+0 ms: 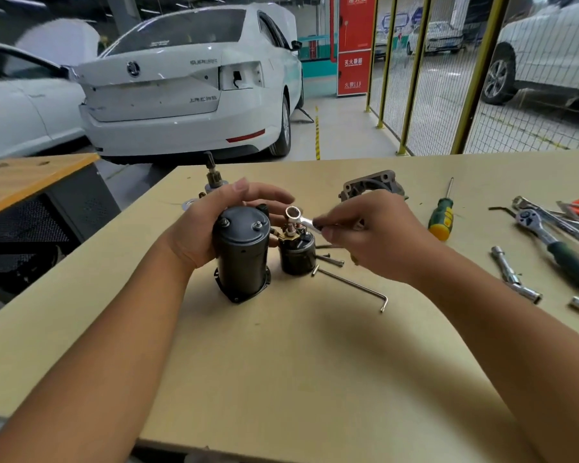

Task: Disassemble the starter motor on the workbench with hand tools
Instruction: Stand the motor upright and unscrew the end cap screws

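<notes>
Hex key (351, 285) lies nearest on bench (281, 379). Behind it motor (241, 252) stands upright mid-bench, solenoid (297, 253) just beside. Left hand (211, 218) wraps motor's top. Right hand (371, 233) pinches wrench (302, 220), ring end over solenoid terminals. Screwdriver (442, 217), ratchet (555, 245), 2 sockets right. Housing (370, 187) behind.
</notes>
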